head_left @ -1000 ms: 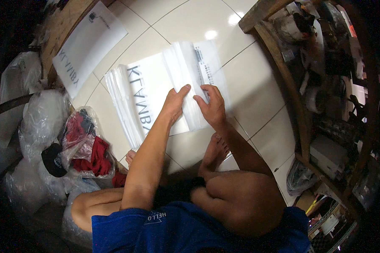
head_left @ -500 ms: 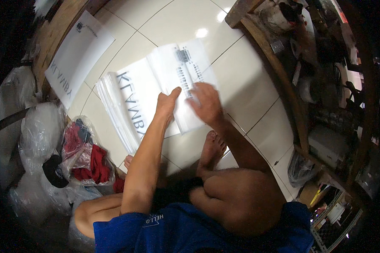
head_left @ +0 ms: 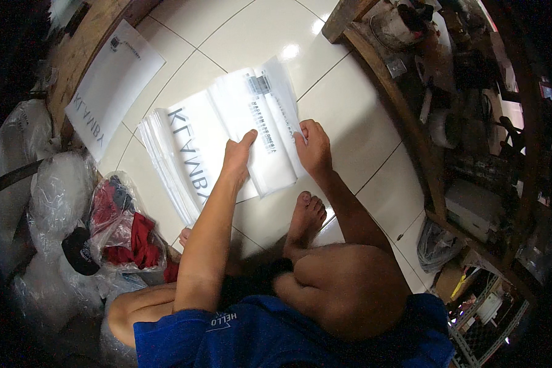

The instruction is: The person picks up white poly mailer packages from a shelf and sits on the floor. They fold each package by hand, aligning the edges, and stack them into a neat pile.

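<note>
A stack of white printed plastic bags (head_left: 193, 116) lies on the floor in front of me, its left edges fanned in layers. My left hand (head_left: 238, 158) holds the near part of the stack, thumb on top and most of its fingers hidden. Folded over the stack's right part is a translucent plastic bag (head_left: 273, 116) with dark print. At the right edge of this bag my right hand (head_left: 313, 147) pinches the film between curled fingers and thumb.
A single printed sheet (head_left: 116, 80) leans at the left against a wooden frame (head_left: 83, 70). Clear plastic bundles (head_left: 58, 190) and a bag of red cloth (head_left: 132, 239) lie at my left. A wooden shelf (head_left: 405, 116) with clutter stands at the right.
My right hand, blurred over the print before, has moved right and slightly down to the bag's edge, its fingers now closed there. The translucent film is pulled flatter; my left hand barely shifted.
</note>
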Tool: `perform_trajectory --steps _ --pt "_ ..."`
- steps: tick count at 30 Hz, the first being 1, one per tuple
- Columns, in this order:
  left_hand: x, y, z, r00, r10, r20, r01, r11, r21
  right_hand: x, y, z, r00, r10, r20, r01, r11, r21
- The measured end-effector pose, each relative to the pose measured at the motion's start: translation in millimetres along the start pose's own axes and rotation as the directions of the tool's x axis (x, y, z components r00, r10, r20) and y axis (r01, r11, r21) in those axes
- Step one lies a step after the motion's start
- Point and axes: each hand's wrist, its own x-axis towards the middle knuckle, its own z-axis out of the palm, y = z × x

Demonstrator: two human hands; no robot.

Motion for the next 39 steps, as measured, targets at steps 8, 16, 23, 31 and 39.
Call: perform_trajectory --steps 8,16,23,31,39 --pt "-6 13 10 0.999 0.030 0.046 -0.035 0.993 0.116 -21 -43 12 0.940 -0.314 0.136 0.321 0.947 -0.030" --pt "-7 9 9 0.997 0.059 0.047 -0.063 0.996 0.071 -23 -39 13 0.977 -0.201 0.070 0.195 0.976 0.094" --pt "-7 11 2 0.997 0.007 0.083 -0.021 0.986 0.165 -26 -21 15 0.986 -0.123 0.115 0.117 0.991 0.063" --pt "-1 3 -1 0.998 0.019 0.062 -0.027 0.990 0.139 -10 -7 -28 0.909 -0.326 -0.261 0.279 0.939 -0.201" --pt "-7 8 -4 0.991 -0.018 0.133 0.021 1.000 -0.019 -21 -35 30 0.968 -0.247 -0.048 0.247 0.969 -0.002"
